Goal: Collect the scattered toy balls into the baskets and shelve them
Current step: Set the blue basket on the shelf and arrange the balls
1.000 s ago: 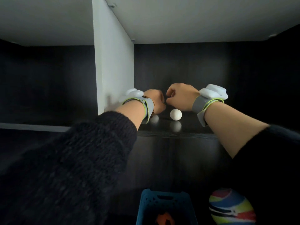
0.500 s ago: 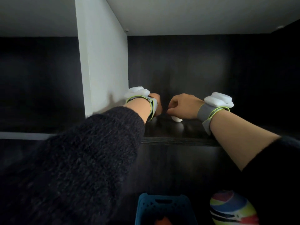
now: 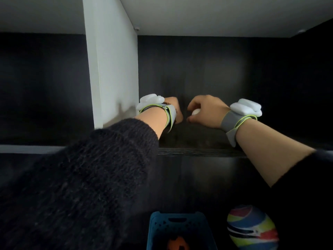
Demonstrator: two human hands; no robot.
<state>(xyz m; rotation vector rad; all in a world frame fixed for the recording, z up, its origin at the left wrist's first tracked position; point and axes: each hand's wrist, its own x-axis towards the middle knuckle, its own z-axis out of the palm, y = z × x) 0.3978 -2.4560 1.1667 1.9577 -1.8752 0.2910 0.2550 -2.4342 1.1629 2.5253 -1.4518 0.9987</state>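
Observation:
Both my hands reach into a dark shelf compartment. My right hand (image 3: 207,112) curls its fingers and thumb round a small white ball (image 3: 196,111), just above the shelf board (image 3: 198,152). My left hand (image 3: 176,112) sits beside it on the left with its fingers curled; my wrist hides what, if anything, it holds. Below the shelf stands a blue basket (image 3: 156,230) with an orange ball (image 3: 178,244) inside.
A white upright divider (image 3: 111,69) stands close to my left wrist. A large multicoloured striped ball (image 3: 252,230) lies to the right of the basket. The compartment's back and right walls are dark, and a white panel closes it above.
The white ball lay free on the shelf below my hands. My right hand dropped onto it and now grips it. My left hand lowered toward the shelf, and a second pale ball there is gone from view.

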